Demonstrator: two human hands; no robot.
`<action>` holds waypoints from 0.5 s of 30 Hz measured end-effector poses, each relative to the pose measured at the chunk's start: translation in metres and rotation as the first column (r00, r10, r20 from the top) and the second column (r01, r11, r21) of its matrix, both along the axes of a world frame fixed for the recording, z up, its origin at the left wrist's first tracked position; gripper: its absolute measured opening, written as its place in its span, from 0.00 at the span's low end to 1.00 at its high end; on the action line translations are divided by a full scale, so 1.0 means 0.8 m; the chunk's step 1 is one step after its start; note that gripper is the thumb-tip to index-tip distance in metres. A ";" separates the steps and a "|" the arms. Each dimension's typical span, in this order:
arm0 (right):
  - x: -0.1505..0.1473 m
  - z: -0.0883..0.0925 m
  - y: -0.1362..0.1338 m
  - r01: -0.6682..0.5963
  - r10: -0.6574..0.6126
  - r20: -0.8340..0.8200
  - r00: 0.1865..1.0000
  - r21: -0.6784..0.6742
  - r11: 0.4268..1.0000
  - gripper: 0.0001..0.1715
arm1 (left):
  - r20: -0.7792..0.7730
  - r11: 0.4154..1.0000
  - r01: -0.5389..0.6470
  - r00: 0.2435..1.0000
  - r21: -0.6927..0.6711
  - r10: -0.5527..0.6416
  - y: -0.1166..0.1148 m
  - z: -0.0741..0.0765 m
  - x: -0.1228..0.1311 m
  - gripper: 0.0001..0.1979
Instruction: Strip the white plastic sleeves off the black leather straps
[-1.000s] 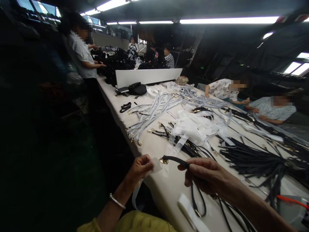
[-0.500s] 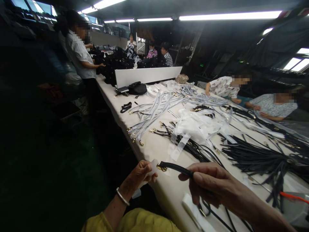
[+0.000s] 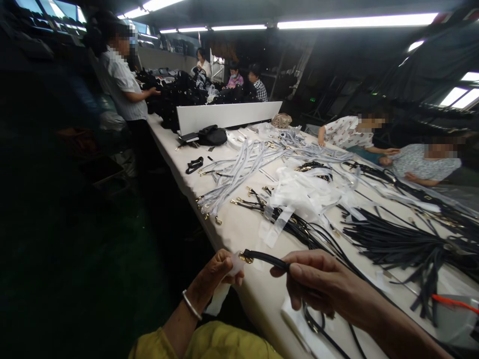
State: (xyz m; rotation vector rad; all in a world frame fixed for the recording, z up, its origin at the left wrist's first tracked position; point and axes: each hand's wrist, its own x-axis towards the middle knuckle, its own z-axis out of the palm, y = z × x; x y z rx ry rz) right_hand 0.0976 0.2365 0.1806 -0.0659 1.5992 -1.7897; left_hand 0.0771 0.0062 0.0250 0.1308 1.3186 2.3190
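My left hand (image 3: 219, 269) pinches a piece of white tissue-like wrapping (image 3: 236, 264) at the table's near edge. Right against the wrapping is the gold metal clasp (image 3: 246, 257) on the end of a black strap (image 3: 267, 257). My right hand (image 3: 318, 279) is closed around that strap a short way behind the clasp. The strap's remaining length hangs below the right hand in a loop beside a white roll or folded strip (image 3: 295, 321). How the wrapping sits on the clasp is partly hidden by my left fingers.
Across the pale-covered table (image 3: 224, 234) lie plastic-wrapped straps (image 3: 239, 172), a heap of white wrapping sheets (image 3: 299, 194) and a fanned bundle of black straps (image 3: 389, 239). A white board (image 3: 228, 115) stands farther back. Several people sit or stand around the table.
Both hands and the strap have shifted slightly left. The wrapping hangs lower beneath my left hand. A co-worker at the right has stretched out a hand.
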 end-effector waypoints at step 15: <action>-0.004 -0.011 0.013 -0.049 0.045 0.049 0.998 0.076 0.996 0.25 | -0.060 0.952 0.305 0.951 0.035 -0.303 0.009 0.028 -0.013 0.36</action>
